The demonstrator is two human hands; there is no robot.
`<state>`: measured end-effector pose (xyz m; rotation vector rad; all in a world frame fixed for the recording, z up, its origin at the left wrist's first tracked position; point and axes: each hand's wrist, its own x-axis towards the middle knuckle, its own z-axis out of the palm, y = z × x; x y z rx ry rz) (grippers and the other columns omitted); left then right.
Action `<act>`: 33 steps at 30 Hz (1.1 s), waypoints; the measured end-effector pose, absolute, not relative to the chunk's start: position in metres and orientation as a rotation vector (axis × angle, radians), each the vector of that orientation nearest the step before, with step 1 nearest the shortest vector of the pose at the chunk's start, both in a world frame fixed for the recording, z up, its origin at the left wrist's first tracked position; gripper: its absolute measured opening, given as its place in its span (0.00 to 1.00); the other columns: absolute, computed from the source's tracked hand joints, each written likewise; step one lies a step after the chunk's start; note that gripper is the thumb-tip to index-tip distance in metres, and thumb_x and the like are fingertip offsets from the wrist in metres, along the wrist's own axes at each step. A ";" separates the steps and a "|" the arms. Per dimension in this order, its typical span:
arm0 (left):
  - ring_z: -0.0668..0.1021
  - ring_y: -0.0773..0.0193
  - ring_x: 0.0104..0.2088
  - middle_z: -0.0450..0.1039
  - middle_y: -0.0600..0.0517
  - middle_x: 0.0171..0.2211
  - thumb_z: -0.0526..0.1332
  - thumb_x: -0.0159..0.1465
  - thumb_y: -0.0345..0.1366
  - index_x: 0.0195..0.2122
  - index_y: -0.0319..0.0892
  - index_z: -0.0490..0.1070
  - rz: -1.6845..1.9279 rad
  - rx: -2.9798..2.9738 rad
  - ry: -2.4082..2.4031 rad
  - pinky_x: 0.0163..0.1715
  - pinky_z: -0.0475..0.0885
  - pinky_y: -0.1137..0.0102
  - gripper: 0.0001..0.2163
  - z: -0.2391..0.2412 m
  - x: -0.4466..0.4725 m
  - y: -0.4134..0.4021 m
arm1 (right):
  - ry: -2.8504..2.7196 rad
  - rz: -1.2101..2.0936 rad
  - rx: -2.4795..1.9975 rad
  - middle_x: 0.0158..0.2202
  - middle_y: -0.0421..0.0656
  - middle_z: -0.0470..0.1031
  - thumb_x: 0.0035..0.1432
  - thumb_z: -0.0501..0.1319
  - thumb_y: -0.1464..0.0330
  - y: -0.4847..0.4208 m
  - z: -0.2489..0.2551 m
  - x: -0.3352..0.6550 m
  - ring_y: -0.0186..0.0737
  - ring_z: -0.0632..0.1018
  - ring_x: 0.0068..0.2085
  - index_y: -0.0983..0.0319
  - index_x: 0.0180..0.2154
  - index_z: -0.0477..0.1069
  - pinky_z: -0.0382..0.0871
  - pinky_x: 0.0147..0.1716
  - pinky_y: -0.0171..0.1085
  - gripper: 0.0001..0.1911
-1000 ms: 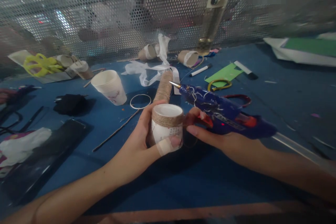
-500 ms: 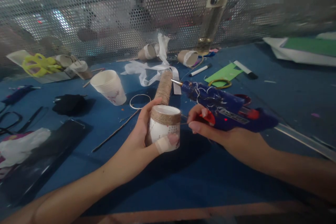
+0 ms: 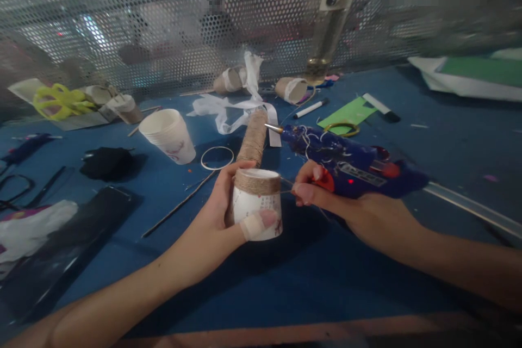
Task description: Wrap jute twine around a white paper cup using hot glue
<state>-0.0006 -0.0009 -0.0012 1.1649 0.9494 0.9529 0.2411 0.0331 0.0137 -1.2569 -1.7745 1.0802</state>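
My left hand is wrapped round a white paper cup held above the blue table; a bandaged thumb lies across its front. Brown twine is wound round the cup's top rim. My right hand grips a blue hot-glue gun whose metal nozzle points left, past a spool of twine standing behind the cup. The right thumb and forefinger also pinch a thin strand of twine running to the cup's rim.
A stack of white cups stands left of the spool, beside a thin ring. Yellow scissors, a black cloth, a dark tablet, white ribbon, green paper, a marker and a perforated metal screen surround them.
The cup has turned slightly in my left hand. My right hand has shifted left with the glue gun and now pinches the twine strand beside the rim.
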 end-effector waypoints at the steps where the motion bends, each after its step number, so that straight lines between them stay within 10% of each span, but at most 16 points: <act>1: 0.84 0.63 0.49 0.78 0.54 0.56 0.78 0.67 0.37 0.64 0.55 0.65 0.954 1.154 0.945 0.49 0.84 0.72 0.29 -0.001 -0.001 -0.001 | -1.774 1.091 -1.261 0.27 0.36 0.72 0.63 0.67 0.52 0.033 0.014 0.241 0.39 0.76 0.31 0.53 0.30 0.73 0.78 0.40 0.39 0.15; 33: 0.85 0.63 0.51 0.82 0.54 0.54 0.82 0.62 0.38 0.61 0.52 0.71 0.971 1.041 0.916 0.46 0.82 0.77 0.29 0.002 0.004 -0.005 | -1.734 1.091 -1.226 0.26 0.35 0.69 0.61 0.68 0.53 0.033 0.010 0.239 0.40 0.72 0.31 0.52 0.29 0.71 0.78 0.48 0.41 0.15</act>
